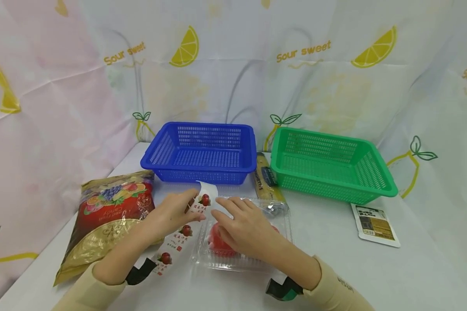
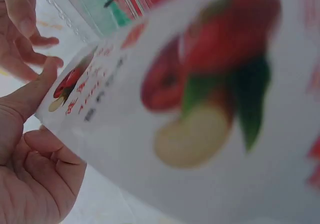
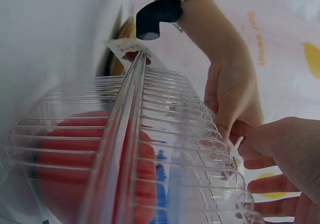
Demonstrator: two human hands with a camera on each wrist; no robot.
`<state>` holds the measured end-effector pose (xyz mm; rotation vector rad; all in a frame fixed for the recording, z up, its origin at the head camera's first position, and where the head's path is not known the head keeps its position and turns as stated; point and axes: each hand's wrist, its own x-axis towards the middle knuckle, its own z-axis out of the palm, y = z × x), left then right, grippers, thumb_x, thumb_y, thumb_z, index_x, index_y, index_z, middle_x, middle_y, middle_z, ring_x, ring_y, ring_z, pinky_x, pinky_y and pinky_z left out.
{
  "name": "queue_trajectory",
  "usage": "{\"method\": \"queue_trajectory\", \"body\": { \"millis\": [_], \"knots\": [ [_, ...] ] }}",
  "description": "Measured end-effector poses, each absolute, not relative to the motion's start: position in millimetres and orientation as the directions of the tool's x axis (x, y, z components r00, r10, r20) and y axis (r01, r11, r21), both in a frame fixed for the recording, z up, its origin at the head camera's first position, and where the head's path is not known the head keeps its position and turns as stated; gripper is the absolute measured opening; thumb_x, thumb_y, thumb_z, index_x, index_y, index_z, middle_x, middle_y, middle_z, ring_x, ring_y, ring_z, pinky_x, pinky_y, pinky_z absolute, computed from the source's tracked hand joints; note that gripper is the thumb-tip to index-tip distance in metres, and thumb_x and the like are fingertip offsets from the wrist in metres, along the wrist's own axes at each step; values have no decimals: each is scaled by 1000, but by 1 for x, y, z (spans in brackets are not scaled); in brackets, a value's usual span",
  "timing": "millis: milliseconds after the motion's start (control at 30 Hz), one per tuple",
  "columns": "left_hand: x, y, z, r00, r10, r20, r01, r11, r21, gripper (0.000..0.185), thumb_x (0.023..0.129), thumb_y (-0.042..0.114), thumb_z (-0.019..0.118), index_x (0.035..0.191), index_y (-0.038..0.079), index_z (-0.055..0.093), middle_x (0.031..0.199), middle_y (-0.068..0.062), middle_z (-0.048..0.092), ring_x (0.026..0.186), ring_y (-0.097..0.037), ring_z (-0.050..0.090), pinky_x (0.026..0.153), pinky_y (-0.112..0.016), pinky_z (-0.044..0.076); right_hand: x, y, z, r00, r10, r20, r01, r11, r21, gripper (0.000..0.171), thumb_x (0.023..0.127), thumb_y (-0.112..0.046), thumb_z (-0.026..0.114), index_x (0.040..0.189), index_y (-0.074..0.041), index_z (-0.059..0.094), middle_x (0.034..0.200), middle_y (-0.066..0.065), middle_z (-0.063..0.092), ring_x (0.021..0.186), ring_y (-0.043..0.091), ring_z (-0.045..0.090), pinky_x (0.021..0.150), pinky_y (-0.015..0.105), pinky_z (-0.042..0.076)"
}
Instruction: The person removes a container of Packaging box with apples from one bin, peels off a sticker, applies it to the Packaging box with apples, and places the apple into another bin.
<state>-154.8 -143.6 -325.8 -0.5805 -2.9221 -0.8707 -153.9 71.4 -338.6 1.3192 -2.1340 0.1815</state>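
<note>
My left hand point(image 1: 175, 214) pinches a strip of white stickers point(image 1: 208, 191) printed with red apples, near the strip's upper end. From there the strip slants down past my wrist, and it fills much of the left wrist view. Close to that end is my right hand point(image 1: 247, 226), its fingers spread and loosely bent, with nothing seen in its grip. Below the right hand lies a closed clear plastic clamshell box point(image 1: 214, 264) with red round items point(image 3: 75, 159) inside. Whether the right fingertips touch the strip is unclear.
A fruit candy bag point(image 1: 113, 211) lies at the left. Behind the box stand a blue basket point(image 1: 198, 176) and a green basket point(image 1: 334, 188), with a spaghetti pack point(image 1: 265, 179) between them. A flat white-edged packet point(image 1: 375, 224) lies at the right. A printed cloth hangs behind.
</note>
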Motion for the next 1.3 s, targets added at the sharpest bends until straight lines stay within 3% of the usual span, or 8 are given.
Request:
{"method": "queue_trajectory", "body": {
  "millis": [100, 233, 367, 567, 767, 1000, 1300],
  "knots": [
    [-151, -138, -326, -901, 370, 227, 433, 735, 521, 28, 78, 21, 73, 82, 12, 47, 61, 4, 41, 52, -7, 39, 45, -23, 36, -154, 72, -338, -334, -755, 564, -851, 499, 164, 38, 82, -21, 65, 118, -10, 59, 120, 9, 56, 104, 22, 54, 81, 33, 48],
    [-148, -133, -326, -884, 359, 299, 467, 668, 579, 27, 75, 20, 75, 80, 15, 49, 61, 8, 43, 54, -5, 42, 46, -20, 38, -155, 72, -339, -340, -737, 584, -854, 502, 137, 43, 81, -21, 66, 121, -9, 56, 121, 9, 55, 104, 21, 53, 83, 32, 47],
    [-147, -130, -324, -885, 355, 302, 462, 578, 673, 28, 75, 20, 76, 91, 14, 54, 65, 8, 55, 56, -8, 49, 48, -22, 43, -157, 73, -339, -306, -717, 627, -850, 502, 160, 44, 80, -22, 66, 121, -8, 55, 121, 10, 55, 104, 21, 54, 86, 32, 46],
    [-142, -128, -318, -850, 459, 258, 454, 389, 802, 51, 74, 18, 76, 116, 5, 50, 88, -1, 68, 67, -13, 58, 58, -24, 47, -157, 78, -335, -273, -667, 693, -862, 489, 132, 52, 81, -27, 66, 125, -5, 49, 121, 12, 54, 104, 21, 55, 86, 33, 48],
    [-137, -124, -314, -804, 504, 317, 489, 255, 834, 33, 79, 8, 71, 105, 3, 52, 94, -5, 63, 82, -16, 62, 68, -29, 52, -159, 83, -331, -225, -633, 741, -872, 469, 136, 45, 81, -28, 64, 119, -5, 55, 116, 12, 57, 99, 22, 58, 82, 34, 49],
    [-136, -122, -314, -762, 485, 429, 580, 215, 786, 23, 82, 4, 67, 101, 8, 56, 95, -2, 60, 83, -15, 62, 69, -29, 53, -160, 85, -329, -179, -616, 767, -883, 444, 150, 36, 86, -27, 58, 114, -5, 58, 116, 13, 56, 96, 23, 58, 82, 35, 49],
    [-130, -120, -312, -764, 479, 433, 564, 170, 808, 15, 84, 1, 63, 99, 5, 59, 93, -4, 61, 83, -18, 62, 67, -32, 54, -158, 86, -328, -142, -582, 801, -902, 409, 137, 28, 88, -24, 54, 110, -7, 60, 119, 13, 54, 95, 24, 59, 81, 34, 49]
  ]
}}
